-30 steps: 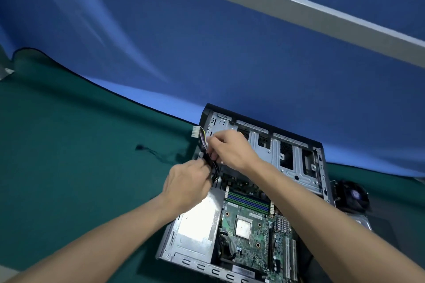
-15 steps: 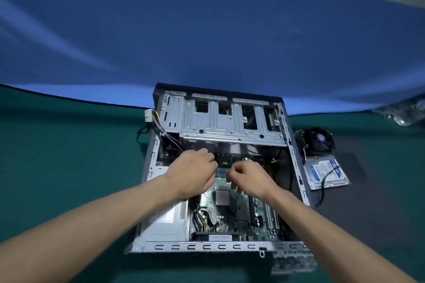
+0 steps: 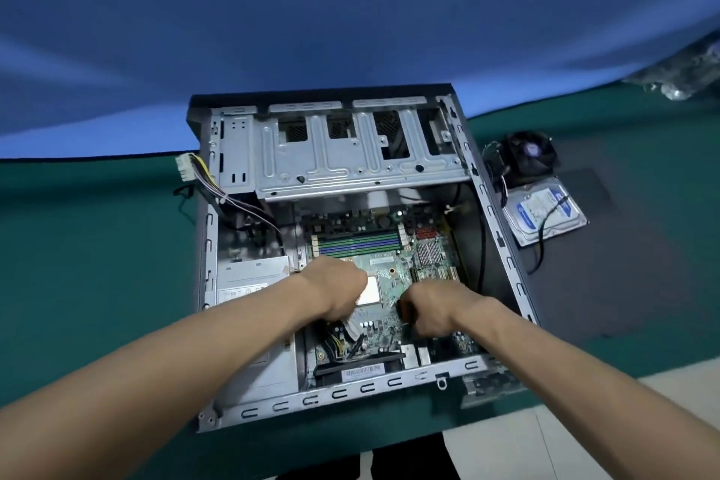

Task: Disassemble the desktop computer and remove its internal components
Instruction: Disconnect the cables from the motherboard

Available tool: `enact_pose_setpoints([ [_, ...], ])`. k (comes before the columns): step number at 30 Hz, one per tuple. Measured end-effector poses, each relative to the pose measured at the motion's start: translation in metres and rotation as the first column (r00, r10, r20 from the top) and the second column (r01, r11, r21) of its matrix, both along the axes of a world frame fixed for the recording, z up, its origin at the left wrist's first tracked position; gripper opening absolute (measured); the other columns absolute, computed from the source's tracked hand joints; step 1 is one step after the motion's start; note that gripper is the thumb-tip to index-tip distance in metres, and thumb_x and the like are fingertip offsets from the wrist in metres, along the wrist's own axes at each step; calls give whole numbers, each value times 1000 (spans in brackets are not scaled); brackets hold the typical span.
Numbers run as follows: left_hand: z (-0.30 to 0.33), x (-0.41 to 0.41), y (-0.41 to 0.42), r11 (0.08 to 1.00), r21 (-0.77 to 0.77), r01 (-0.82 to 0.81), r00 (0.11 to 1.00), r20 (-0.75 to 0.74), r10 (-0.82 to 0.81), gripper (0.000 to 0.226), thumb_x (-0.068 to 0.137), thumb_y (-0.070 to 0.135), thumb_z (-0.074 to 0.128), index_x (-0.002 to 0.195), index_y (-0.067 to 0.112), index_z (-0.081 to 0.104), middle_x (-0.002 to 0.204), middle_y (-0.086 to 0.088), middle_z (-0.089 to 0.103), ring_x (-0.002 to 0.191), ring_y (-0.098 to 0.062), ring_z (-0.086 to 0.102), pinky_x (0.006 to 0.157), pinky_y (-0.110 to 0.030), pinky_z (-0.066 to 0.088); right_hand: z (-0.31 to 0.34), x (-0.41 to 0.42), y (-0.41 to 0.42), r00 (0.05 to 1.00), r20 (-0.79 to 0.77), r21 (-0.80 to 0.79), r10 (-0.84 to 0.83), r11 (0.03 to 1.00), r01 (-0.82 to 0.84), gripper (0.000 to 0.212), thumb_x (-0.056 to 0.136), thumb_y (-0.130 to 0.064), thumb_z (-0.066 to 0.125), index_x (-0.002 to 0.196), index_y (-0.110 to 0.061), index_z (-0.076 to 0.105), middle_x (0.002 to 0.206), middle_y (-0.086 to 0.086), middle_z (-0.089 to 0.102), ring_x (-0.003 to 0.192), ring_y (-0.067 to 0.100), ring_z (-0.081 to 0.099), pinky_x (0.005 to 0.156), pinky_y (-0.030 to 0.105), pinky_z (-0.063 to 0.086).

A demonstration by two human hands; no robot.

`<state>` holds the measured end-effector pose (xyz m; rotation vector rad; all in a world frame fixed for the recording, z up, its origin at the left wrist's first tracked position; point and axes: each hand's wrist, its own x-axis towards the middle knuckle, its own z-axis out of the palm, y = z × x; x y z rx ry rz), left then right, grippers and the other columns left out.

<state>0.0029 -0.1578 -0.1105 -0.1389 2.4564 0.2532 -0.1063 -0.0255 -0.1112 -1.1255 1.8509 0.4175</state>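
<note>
Step in hand: motherboard (image 3: 393, 277) work inside the open computer case (image 3: 502, 245) on the counter (image 3: 97, 265).
Left hand (image 3: 335, 290): fingers curled down beside the bare CPU (image 3: 368, 290); grasp cannot be told.
Right hand (image 3: 430, 308): curled likewise, grasp hidden.
Next move: judged to need freeing the board's remaining cables.

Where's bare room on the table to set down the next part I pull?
Widest free patch: the green table cloth left of the computer case, past the white power connector. Right of the case is crowded: the cooler fan and hard drive lie there, with dark mat bare nearer you.
</note>
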Motion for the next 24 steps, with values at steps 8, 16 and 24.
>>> enact_pose_setpoints([
  [8, -8, -2, 1, 982, 155, -107, 986, 141, 85, 22, 81, 15, 53, 93, 17, 71, 96, 0, 70, 89, -18, 65, 79, -36, 54, -3, 13, -8, 897, -152, 12, 415, 908, -418, 14, 93, -18, 52, 98, -7, 59, 83, 3, 58, 76, 20, 60, 69, 28, 51],
  [16, -7, -3, 2, 965, 191, -182, 975, 163, 152, 20, 79, 18, 53, 90, 12, 69, 91, -4, 70, 86, -21, 65, 71, -31, 53, -4, 19, -11, 883, -90, 14, 461, 887, -462, 11, 89, -3, 59, 100, -6, 62, 75, 2, 54, 73, 20, 57, 76, 24, 52],
  [24, -3, -3, 4, 980, 143, -140, 971, 212, 108, 21, 82, 14, 49, 62, 17, 51, 62, 2, 48, 58, -14, 47, 49, -24, 35, 0, 18, -10, 870, -82, -4, 485, 873, -487, 7, 89, -2, 57, 95, -3, 61, 67, 1, 46, 72, 21, 58, 80, 27, 54],
])
